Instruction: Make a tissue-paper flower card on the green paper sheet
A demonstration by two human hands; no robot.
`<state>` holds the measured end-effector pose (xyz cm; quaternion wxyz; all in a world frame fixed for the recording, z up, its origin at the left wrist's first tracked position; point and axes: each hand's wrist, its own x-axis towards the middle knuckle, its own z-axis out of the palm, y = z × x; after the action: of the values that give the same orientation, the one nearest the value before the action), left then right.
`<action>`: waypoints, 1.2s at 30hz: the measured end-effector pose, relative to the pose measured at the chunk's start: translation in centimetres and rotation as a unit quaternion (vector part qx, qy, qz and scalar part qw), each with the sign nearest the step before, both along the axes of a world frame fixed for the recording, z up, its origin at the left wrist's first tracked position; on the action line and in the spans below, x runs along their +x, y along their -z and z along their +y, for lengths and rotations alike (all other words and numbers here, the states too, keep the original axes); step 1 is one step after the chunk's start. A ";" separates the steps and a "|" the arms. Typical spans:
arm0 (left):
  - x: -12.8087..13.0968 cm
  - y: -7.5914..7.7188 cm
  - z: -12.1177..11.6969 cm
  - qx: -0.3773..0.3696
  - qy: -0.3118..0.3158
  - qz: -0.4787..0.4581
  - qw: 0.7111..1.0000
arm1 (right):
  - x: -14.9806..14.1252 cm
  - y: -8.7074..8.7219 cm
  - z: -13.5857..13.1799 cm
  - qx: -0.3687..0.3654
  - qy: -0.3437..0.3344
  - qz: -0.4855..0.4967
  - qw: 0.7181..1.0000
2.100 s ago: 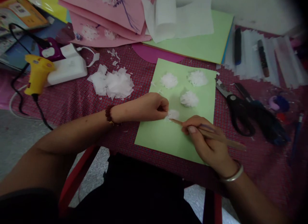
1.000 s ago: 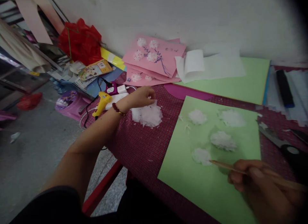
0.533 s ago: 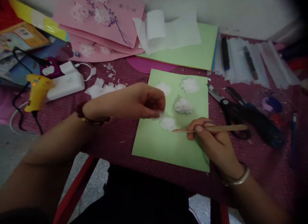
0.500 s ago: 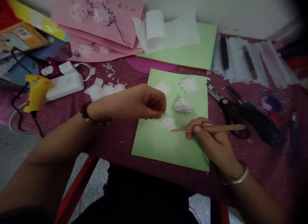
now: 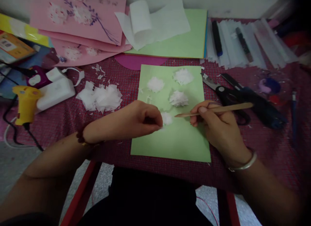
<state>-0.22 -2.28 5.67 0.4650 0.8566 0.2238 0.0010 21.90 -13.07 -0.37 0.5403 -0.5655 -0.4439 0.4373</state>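
A light green sheet of paper [image 5: 170, 145] lies in front of me with several ruffled white paper flowers on it, one fuller flower [image 5: 179, 98] near the middle right. My right hand [image 5: 216, 125] is closed round a thin wooden stick [image 5: 228, 107]. The stick's pointed tip ends just right of the lowest paper flower [image 5: 167, 118]. At that flower's left edge, my left hand [image 5: 143, 120] is pinched, thumb against fingers. Whatever it holds there, if anything, is hidden.
Left of the sheet are a pile of white tissue pieces [image 5: 100, 96], a yellow glue gun [image 5: 25, 103] and a white power strip [image 5: 55, 93]. Black scissors [image 5: 227, 93] and a dark-handled tool [image 5: 259, 112] lie right. A tissue roll [image 5: 141, 20] stands behind.
The stick's tip has drawn off the lowest flower and now sits slightly to its right. My left hand has shifted a little down and left on the sheet. The view has also shifted.
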 end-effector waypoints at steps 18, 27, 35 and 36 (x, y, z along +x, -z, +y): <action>1.9 2.5 -0.9 0.109 -0.075 0.019 0.991 | -1.3 -0.9 -1.4 0.074 -0.115 -0.168 0.976; 1.2 0.9 1.1 0.089 -0.189 -0.084 0.974 | -1.7 -1.1 -1.7 0.105 -0.160 -0.288 0.938; -2.9 0.6 7.6 0.120 -0.366 -0.102 0.917 | -2.3 -0.4 -2.4 0.173 -0.198 -0.329 0.907; -3.7 0.7 8.5 0.135 -0.379 -0.084 0.912 | -2.2 -0.4 -2.5 0.159 -0.198 -0.320 0.913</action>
<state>-3.89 6.18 4.93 0.3268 0.7586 0.4894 0.2797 19.67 -15.57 0.00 0.3545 -0.4821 -0.7598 0.2543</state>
